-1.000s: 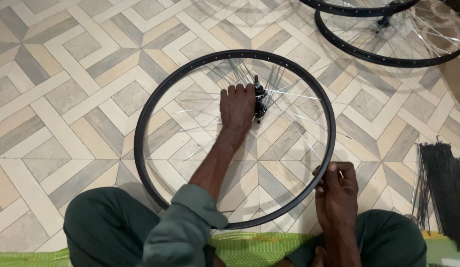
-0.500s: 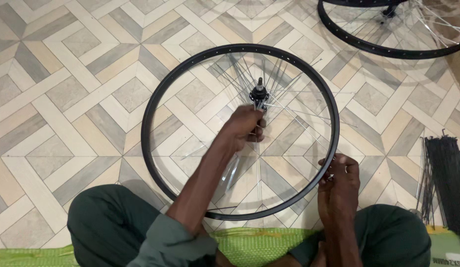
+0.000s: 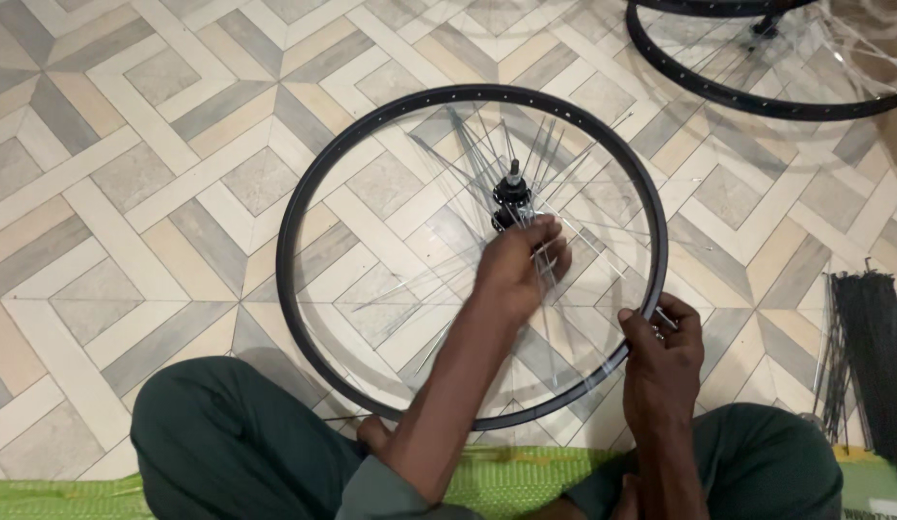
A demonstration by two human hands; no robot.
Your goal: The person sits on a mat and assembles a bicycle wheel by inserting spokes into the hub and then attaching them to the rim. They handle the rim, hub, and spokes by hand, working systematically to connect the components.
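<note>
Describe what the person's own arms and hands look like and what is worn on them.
Both hands are bare: no gloves, and no rings or watch that I can make out. The left hand comes from a forearm bare up to a dark green sleeve pushed back near the elbow. The right hand and its forearm are bare as far as the picture shows; its sleeve is out of view.

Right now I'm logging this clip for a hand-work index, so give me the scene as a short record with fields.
Setting: patterned tile floor, person seated cross-legged on a green mat
Main thing: black bicycle rim lying flat, with thin spokes and a hub
Left hand: among the spokes just below the hub, fingers on them
Right hand: gripping the rim's near right edge
Nearby: second wheel at top right; bundle of dark spokes on the right
</note>
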